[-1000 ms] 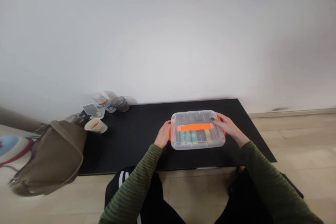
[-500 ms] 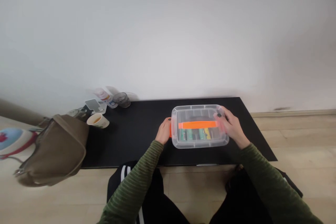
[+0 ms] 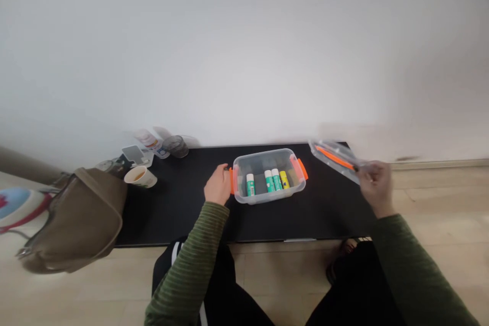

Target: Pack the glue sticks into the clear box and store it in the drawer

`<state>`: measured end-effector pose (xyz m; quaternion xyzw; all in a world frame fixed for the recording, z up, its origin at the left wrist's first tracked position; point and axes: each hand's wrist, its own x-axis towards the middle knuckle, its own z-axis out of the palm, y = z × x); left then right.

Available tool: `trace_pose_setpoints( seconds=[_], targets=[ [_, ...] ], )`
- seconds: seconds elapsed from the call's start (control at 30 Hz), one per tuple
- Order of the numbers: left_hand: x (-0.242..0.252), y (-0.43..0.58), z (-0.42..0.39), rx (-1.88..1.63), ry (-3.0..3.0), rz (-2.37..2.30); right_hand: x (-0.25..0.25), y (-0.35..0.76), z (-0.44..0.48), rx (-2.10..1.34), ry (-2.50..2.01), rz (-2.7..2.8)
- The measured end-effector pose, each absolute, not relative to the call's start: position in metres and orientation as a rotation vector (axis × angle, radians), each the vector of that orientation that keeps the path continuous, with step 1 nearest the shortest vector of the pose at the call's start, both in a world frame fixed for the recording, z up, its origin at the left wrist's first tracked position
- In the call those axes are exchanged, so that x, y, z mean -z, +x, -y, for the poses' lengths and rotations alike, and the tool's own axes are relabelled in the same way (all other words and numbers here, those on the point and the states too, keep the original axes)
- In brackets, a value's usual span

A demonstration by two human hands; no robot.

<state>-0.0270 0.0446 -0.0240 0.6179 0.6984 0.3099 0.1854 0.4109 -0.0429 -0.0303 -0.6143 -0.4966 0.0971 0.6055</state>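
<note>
A clear plastic box (image 3: 260,197) with orange side latches stands uncovered on the black table. Inside it are three green-and-white glue sticks (image 3: 250,185) and a yellow stick (image 3: 284,180). My left hand (image 3: 217,185) is closed at the box's left end, gripping the orange latch (image 3: 231,182). Off to the right, my right hand (image 3: 376,187) grips the edge of the clear lid (image 3: 336,157), which is tilted, blurred by motion and has an orange handle across it. The right fingertips are smeared.
On the table's left are a paper cup (image 3: 140,177) with a brown drink, a dark glass (image 3: 176,146), a spray can (image 3: 153,143) and a small white stand with a screen or mirror (image 3: 133,155). A brown bag (image 3: 86,219) overlaps the left edge. A wall (image 3: 244,61) rises behind.
The lid has come off the box and moved right in my right hand, uncovering the sticks. The box is now lower on the table and farther left, with my left hand still at its left end.
</note>
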Motion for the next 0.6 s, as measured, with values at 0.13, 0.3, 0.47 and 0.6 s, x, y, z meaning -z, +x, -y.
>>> trace_pose_setpoints(
  seconds=[0.13, 0.3, 0.47, 0.6],
  targets=[
    [0.013, -0.029, -0.036, -1.105, 2.149, -1.761, 0.048, 0.398, 0.044, -0.183, -1.483, 1.781],
    [0.010, -0.009, -0.012, -0.699, 2.362, -1.323, 0.068, 0.406, 0.040, -0.142, -1.551, 2.077],
    [0.022, 0.011, -0.002, -0.411, 2.359, -1.199, 0.097, 0.423, 0.041, -0.151, -1.788, 2.124],
    [0.030, 0.017, -0.002, -0.449, 2.336, -1.278, 0.074, 0.391, 0.049, -0.124, -1.729, 1.946]
  ],
)
